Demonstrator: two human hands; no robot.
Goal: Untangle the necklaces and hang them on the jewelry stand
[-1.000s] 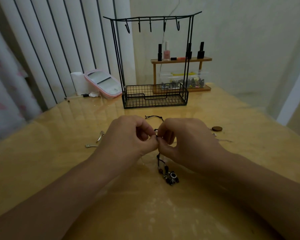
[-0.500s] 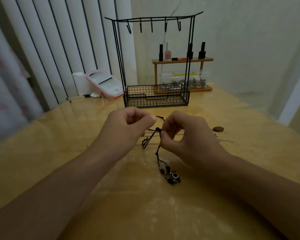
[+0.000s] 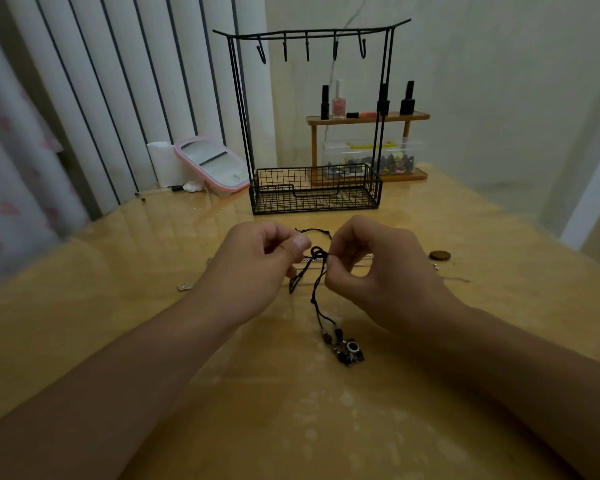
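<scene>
Black cord necklace (image 3: 317,292) sits mid-table, between the two hands, raised at its upper end. Knotted loop at top, right between the fingertips. Two strands drop from the knot: one runs down to a dark beaded pendant cluster (image 3: 349,351) lying on the table (image 3: 326,427), the other forms a short loop hanging toward the left hand. A further bit of cord arcs behind the hands, toward the stand.

Right hand (image 3: 378,271): thumb and forefinger pinch the cord just at the knot, other fingers curled in. Left hand (image 3: 253,268): fingers curled, thumb laid over the forefinger, tip just beside the knot. Looks like it pinches the cord, but the contact itself is hidden by the thumb, so cannot tell for sure.

A thin silver chain (image 3: 336,259) lies flat on the table under and behind the hands, mostly covered.

Jewelry stand (image 3: 312,195): black wire, basket base, top bar with five hooks, all bare. Stands beyond the hands, well apart from the necklace.

Small brown disc (image 3: 439,255) on the table right of the right hand. Small silver piece (image 3: 184,287) left of the left wrist, too small to identify.

Behind the stand: wooden shelf (image 3: 368,117) with nail polish bottles, clear box of small items below. Pink-rimmed mirror (image 3: 210,164) leans at the back left.
</scene>
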